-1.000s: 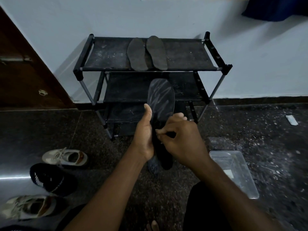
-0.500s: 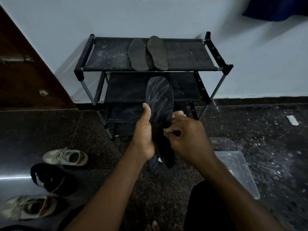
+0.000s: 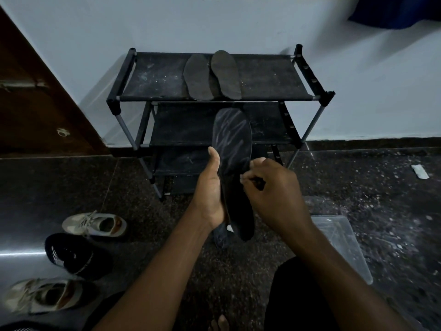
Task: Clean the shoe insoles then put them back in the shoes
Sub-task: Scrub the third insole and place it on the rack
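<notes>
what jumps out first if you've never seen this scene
A long dark streaked insole is held upright at centre: the left hand grips it while the right hand pinches a small dark item at its edge. Behind, two grey insoles lie side by side atop the black fabric shoe rack; three shoes sit on the floor at left.

black rack (image 3: 155, 77), clear plastic tub (image 3: 346, 247), door (image 3: 35, 103)

The insole (image 3: 232, 139) looks matt and pale-streaked. The shoe rack (image 3: 162, 77) has dusty cloth shelves and metal tubes. The speckled stone floor (image 3: 71, 182) looks glossy.
</notes>
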A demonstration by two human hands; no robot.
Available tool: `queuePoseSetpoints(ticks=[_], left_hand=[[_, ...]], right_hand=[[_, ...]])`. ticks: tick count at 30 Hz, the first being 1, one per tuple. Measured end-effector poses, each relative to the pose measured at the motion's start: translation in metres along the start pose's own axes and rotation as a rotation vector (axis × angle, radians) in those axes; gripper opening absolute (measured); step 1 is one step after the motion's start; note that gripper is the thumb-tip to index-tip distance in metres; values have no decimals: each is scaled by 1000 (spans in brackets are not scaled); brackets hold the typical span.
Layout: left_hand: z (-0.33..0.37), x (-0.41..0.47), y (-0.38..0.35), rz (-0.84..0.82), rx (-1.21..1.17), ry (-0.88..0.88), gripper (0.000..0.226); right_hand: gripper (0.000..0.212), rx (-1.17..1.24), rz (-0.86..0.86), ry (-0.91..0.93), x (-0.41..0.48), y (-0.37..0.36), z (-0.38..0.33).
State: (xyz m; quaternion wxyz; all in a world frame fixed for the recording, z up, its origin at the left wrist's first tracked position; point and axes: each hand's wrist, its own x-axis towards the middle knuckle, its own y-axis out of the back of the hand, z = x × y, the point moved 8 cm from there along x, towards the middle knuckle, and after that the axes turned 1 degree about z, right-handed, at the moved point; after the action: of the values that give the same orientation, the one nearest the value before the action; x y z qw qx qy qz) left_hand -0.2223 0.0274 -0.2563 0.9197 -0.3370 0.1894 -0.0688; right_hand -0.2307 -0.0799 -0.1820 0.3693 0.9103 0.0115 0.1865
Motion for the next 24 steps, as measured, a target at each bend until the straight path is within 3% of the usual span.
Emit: queuePoseSetpoints(ticks=[4, 10, 17, 24], left_hand=[[-1, 1, 2, 48, 25, -3, 74], [-5, 1, -2, -60, -36, 50, 101], [-4, 2, -3, -39, -47, 38, 97], [0, 0, 0, -28, -132, 5, 96]], right_hand=[[6, -31, 48, 0, 1, 0, -5], [9, 51, -123, 22, -5, -14, -14], [8, 48, -19, -6, -2, -7, -12], [10, 86, -158, 18, -6, -16, -18]])
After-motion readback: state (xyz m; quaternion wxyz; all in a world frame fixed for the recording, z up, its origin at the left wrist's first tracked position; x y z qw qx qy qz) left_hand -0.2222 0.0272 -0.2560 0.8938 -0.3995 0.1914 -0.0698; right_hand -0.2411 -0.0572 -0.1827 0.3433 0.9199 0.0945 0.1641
